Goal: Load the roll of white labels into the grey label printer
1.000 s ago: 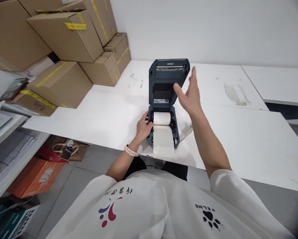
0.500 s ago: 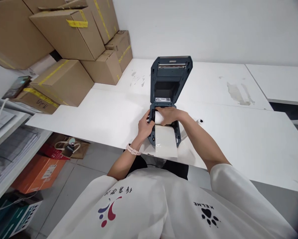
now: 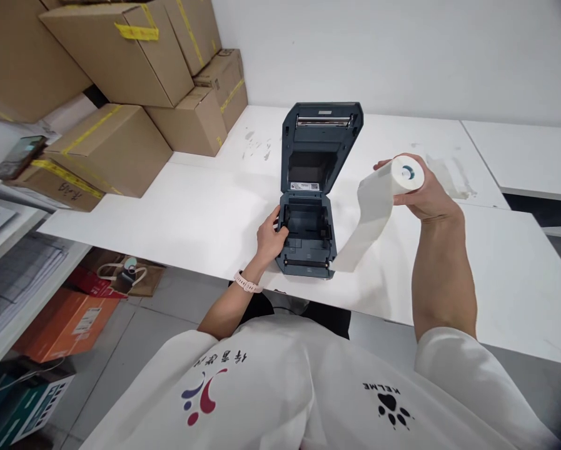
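Observation:
A dark grey label printer (image 3: 307,250) stands on the white table with its lid (image 3: 321,147) swung up. Its inner bay is bare, showing black holders and a roller near the front. My left hand (image 3: 271,236) is closed on the printer's left edge, thumb over the rim and fingers along the outer side. To the right of the printer, my right hand (image 3: 430,190) holds a white label roll (image 3: 387,181) above the table, fingers wrapped round it. A loose strip of labels hangs from the roll down toward the printer's front right corner.
Taped cardboard boxes (image 3: 116,150) are stacked at the table's left end, with a dark flat device (image 3: 20,156) on one. The white table (image 3: 209,212) runs along a wall. Shelves with papers (image 3: 27,275) and an orange box (image 3: 64,325) are at lower left.
My right hand has lifted the label roll out of the printer and carried it to the right, its strip trailing. My left hand has stayed on the printer's left edge.

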Demonstrator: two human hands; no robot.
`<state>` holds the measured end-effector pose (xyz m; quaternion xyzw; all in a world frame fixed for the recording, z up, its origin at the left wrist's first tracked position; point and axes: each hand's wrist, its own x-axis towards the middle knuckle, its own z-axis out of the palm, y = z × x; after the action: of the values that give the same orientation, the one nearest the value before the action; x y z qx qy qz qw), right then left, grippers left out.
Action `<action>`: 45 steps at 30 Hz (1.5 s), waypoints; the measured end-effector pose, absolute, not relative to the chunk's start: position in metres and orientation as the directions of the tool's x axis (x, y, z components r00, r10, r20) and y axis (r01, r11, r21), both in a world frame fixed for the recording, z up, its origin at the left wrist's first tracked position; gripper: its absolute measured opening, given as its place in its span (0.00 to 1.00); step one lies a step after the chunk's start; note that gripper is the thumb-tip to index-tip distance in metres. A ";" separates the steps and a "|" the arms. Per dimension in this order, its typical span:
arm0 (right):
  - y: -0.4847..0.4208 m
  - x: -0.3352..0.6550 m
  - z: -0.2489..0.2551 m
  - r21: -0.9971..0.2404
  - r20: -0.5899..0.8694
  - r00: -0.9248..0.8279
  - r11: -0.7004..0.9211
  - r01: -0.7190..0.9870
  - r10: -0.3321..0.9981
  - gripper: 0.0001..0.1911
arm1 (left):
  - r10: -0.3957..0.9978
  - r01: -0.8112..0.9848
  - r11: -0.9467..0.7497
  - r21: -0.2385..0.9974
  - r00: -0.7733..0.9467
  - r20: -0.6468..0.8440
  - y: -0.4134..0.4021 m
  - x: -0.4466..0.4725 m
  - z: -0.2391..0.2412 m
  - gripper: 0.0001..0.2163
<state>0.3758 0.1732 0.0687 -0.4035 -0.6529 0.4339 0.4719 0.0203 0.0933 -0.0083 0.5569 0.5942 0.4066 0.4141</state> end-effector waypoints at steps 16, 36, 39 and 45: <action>0.217 0.371 -0.035 -0.982 -0.079 0.025 -0.082 0.171 0.997 0.52 | 0.998 0.333 0.061 0.941 -0.049 -0.047 0.094 0.020 -0.012 0.34; 0.098 0.352 0.039 -0.971 0.149 -0.354 0.205 0.124 0.923 0.32 | 0.998 0.306 0.036 0.951 -0.068 -0.016 0.094 0.021 -0.015 0.34; 0.118 0.300 0.079 -0.842 0.092 -0.606 0.387 0.376 0.790 0.26 | 0.998 0.307 0.010 0.952 -0.062 0.009 0.094 0.021 -0.015 0.34; 0.146 0.205 0.074 -0.210 -0.158 -0.600 0.567 0.796 0.784 0.23 | 0.997 0.326 0.017 0.945 -0.075 0.007 0.095 0.022 -0.017 0.34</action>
<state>0.2048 0.1460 0.0739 -0.4465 -0.8850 0.1303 -0.0233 0.0216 0.0950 -0.0169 0.5555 0.5956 0.4274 0.3925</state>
